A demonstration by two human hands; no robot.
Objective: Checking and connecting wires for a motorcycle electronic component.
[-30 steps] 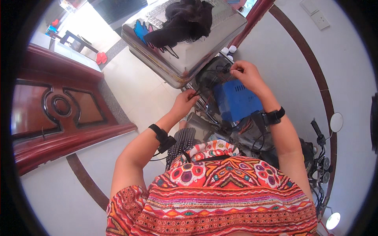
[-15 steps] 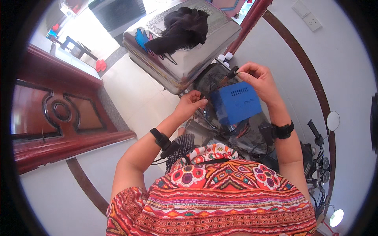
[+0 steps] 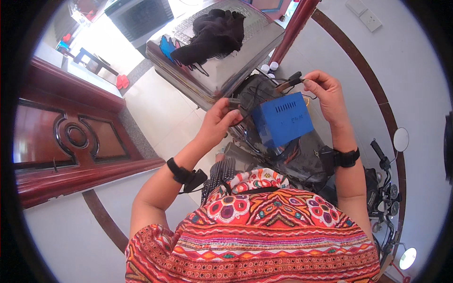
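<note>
A blue metal box [image 3: 282, 120] with vent slots hangs between my hands, above a dark motorbike seat [image 3: 302, 158]. My left hand [image 3: 222, 119] pinches a small dark plug or clip on a black cable by the box's left edge. My right hand [image 3: 325, 92] is raised and grips another black clip [image 3: 289, 81] on thin wires that run toward the box. Both wrists wear black bands.
A shiny metal chest [image 3: 222, 75] with black cloth [image 3: 214, 33] on top stands ahead. A dark red wooden door [image 3: 61, 137] is at the left. Motorbike handlebars and a round mirror [image 3: 401, 139] are at the right, near the white wall.
Both hands have lifted the blue box and its cables up off the motorbike. My right hand has risen and pulled the clip end of the wires away from the box.
</note>
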